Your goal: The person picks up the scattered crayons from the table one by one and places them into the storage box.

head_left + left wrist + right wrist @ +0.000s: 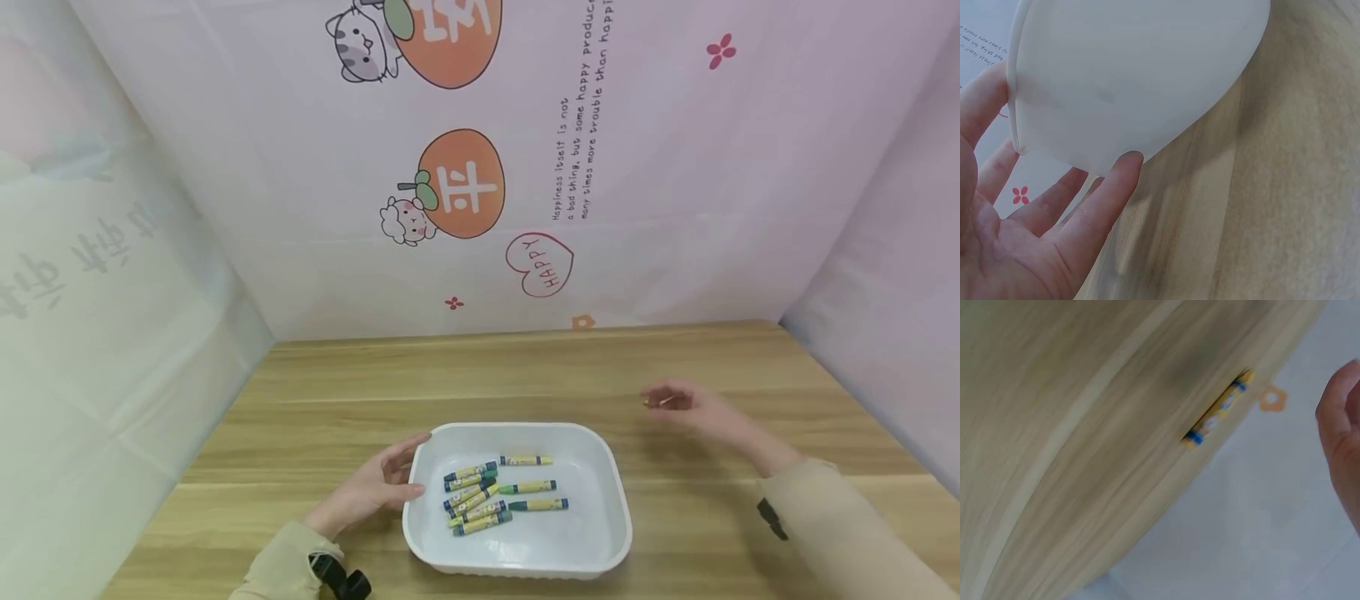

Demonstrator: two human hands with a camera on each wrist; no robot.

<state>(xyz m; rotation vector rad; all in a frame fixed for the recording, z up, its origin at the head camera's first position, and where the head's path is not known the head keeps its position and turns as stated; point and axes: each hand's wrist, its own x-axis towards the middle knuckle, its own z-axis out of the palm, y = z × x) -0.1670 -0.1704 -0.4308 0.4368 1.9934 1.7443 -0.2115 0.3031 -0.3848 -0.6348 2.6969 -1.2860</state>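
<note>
A white tray [525, 560] stands at the front of the table, with several yellow-wrapped crayons [476, 500] lying in it, mostly in its left half. My left hand [378, 479] holds the tray by its left side. In the left wrist view, one finger reaches over the rim [1013, 112] and other fingertips [1129, 162] touch the outer wall. To the right, beyond the tray, my right hand [686, 408] hovers with loosely bent fingers. Near it, the right wrist view shows a single yellow crayon [1217, 409] with blue bands, apart from the visible fingers; the head view mostly hides it.
The wooden table [360, 383] ends at a printed white cloth [315, 250] at the back. More cloth hangs along the left side [112, 333] and right side [885, 275]. A dark strap with a device [341, 577] sits on the left wrist.
</note>
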